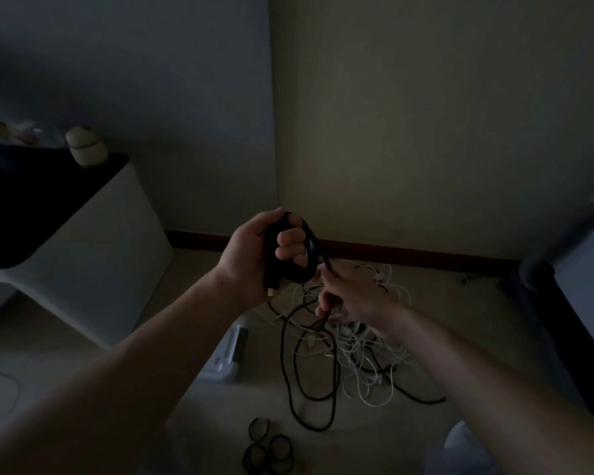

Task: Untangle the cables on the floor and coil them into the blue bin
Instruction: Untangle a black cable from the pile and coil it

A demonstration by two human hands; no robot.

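The left hand (251, 255) is clenching a black coil (302, 276), fingers curled through the loops and thumb side behind them. Just below and to the right of that grip, the right hand (348, 298) is pinching the same cable (283, 354), which is running up from the pinch into the coil and hanging down from it in a long loop to the floor. The tangle (364, 347) of white and black leads is lying beneath the right hand's grip.

The step in hand looks like winding. To do it well, the right hand should be sliding down the cable with a light pinch, feeding even loops over the left fingers (matching those already held), and stopping whenever the hanging part is snagging white leads rather than tugging. Small finished coils (271, 447) are lying well below both grips. A bluish shape (460, 443) low on the right may be the bin; it is too dim to tell.
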